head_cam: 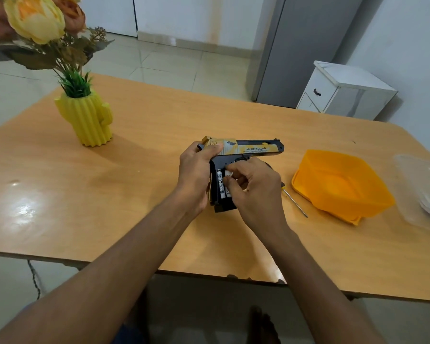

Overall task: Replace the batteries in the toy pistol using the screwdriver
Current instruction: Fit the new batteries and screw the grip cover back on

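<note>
Both forearms are reaching in: left hand (196,175) is gripping the toy pistol (243,150) steady mid-bench, compartment upward, while right hand (256,192) is pinching a battery (227,181).

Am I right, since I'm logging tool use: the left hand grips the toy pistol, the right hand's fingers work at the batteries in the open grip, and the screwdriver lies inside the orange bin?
Not quite. The head view shows the screwdriver lying on the table beside the orange bin, not inside it. The rest holds: the left hand grips the toy pistol, and the right hand works at the batteries in the open grip.
</note>
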